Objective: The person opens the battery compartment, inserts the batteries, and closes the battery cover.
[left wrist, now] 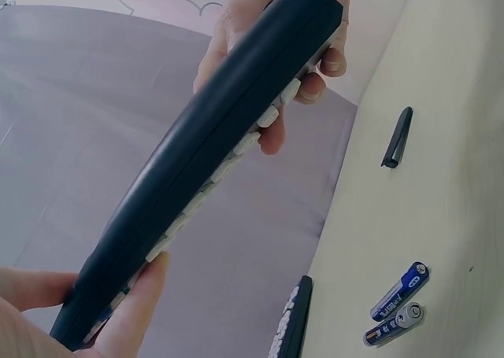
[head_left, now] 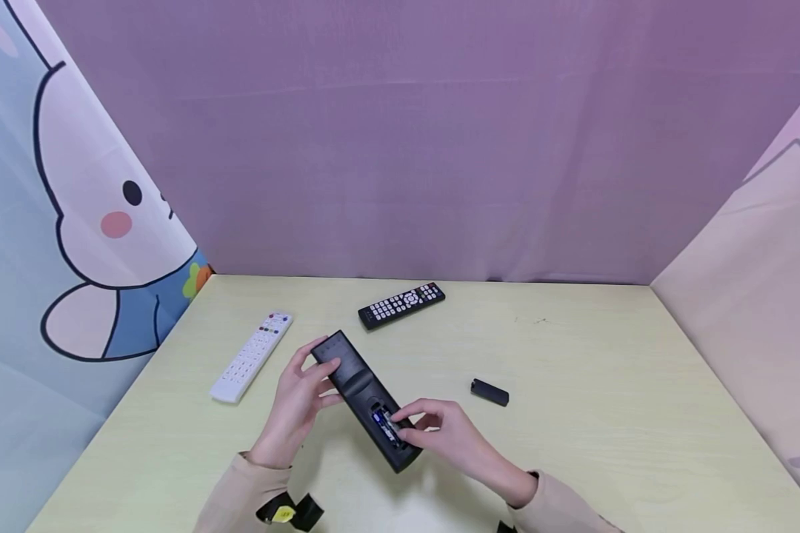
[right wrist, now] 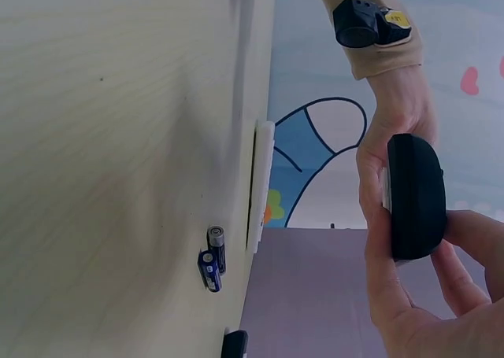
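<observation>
A black remote control [head_left: 360, 389] is held above the table, tilted, its back facing up and its white buttons turned down. Blue batteries [head_left: 383, 422] show in its uncovered battery compartment. My left hand [head_left: 298, 400] grips the upper end, thumb across the back. At the lower end, my right hand [head_left: 447, 437] has its thumb and index finger at the compartment, while its other fingers curl under the button side in the left wrist view. A small black battery cover [head_left: 490, 392] lies on the table right of the remote.
Two loose blue-and-silver batteries [left wrist: 398, 295] lie on the table, hidden in the head view. A white remote control [head_left: 252, 359] lies at the left; another black remote control [head_left: 402, 306] lies buttons up near the back. Fabric walls [head_left: 407, 148] border the table.
</observation>
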Motion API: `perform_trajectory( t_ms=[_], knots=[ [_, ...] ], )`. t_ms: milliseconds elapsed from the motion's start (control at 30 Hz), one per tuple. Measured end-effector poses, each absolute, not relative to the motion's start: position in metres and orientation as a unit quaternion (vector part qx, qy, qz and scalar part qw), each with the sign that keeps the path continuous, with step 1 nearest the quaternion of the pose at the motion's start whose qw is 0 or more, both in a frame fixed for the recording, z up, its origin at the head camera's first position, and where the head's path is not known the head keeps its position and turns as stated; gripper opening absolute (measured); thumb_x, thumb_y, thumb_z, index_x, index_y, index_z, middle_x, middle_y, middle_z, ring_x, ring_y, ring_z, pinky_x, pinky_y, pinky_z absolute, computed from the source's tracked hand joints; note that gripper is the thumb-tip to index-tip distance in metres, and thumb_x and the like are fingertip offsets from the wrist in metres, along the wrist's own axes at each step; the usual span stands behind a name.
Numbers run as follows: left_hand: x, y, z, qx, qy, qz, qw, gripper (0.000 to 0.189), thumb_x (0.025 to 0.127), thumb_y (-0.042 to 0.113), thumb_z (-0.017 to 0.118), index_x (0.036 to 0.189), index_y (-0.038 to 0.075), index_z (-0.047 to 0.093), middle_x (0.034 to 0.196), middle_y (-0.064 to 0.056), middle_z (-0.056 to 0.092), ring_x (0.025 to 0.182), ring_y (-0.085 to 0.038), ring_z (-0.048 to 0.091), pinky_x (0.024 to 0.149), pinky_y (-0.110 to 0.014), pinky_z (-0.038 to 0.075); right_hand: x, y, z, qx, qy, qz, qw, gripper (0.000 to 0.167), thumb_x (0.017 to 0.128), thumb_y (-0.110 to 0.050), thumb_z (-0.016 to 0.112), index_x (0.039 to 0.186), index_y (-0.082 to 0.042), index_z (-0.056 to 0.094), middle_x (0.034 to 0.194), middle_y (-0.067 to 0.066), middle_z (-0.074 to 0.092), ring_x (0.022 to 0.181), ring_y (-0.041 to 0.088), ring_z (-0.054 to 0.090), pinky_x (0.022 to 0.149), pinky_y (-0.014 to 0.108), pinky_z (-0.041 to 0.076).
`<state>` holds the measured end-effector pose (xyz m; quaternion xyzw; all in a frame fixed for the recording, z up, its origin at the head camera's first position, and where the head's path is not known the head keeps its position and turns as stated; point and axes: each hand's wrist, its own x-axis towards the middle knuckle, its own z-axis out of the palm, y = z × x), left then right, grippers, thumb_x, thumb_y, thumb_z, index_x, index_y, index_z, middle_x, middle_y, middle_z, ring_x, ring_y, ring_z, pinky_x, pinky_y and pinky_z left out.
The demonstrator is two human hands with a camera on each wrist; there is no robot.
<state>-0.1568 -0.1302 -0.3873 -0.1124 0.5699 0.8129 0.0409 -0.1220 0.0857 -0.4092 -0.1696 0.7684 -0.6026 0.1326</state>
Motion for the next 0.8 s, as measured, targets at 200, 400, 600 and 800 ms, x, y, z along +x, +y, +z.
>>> perform_trajectory(
  t_ms=[200,400,600,800],
  knots=[
    [-0.157,-0.130,-0.387,-0.109,0.573,0.811,0.044,0.049,0.084,-0.002,0.051,0.129,0.011,0.035,0.087,-0.006,0.062,0.067,-0.020,0.063,0.059,-0.034,0.054,-0.124,0.088,-0.409,-0.189,0.764,-0.601,0.139,0.025,0.078,-0.010,0.065,0.102,-0.003,0.064,0.102,0.012,0.061,0.071,0.012,0.060,0.062,0.022,0.051],
    [-0.158,-0.131,-0.387,-0.110,0.573,0.811,0.044,0.050,0.084,-0.002,0.051,0.129,0.011,0.035,0.087,-0.006,0.062,0.067,-0.020,0.063,0.058,-0.034,0.054,-0.127,0.093,-0.410,-0.218,0.764,-0.590,0.140,0.027,0.081,-0.008,0.061,0.107,-0.002,0.061,0.108,0.014,0.059,0.081,0.020,0.062,0.068,0.021,0.051],
    [-0.158,-0.132,-0.388,-0.114,0.573,0.810,0.045,0.049,0.084,-0.002,0.051,0.129,0.012,0.035,0.087,-0.005,0.062,0.067,-0.020,0.063,0.058,-0.034,0.054,-0.131,0.100,-0.408,-0.240,0.781,-0.562,0.128,0.024,0.084,-0.008,0.058,0.107,-0.004,0.061,0.109,0.012,0.059,0.085,0.019,0.061,0.069,0.022,0.051],
    [-0.157,-0.133,-0.389,-0.115,0.578,0.807,0.045,0.049,0.084,-0.002,0.050,0.129,0.012,0.036,0.086,-0.004,0.062,0.065,-0.019,0.063,0.055,-0.032,0.053,-0.134,0.110,-0.408,-0.264,0.806,-0.521,0.100,0.023,0.085,-0.011,0.058,0.106,-0.005,0.061,0.105,0.009,0.061,0.085,0.015,0.060,0.070,0.024,0.051]
  ],
)
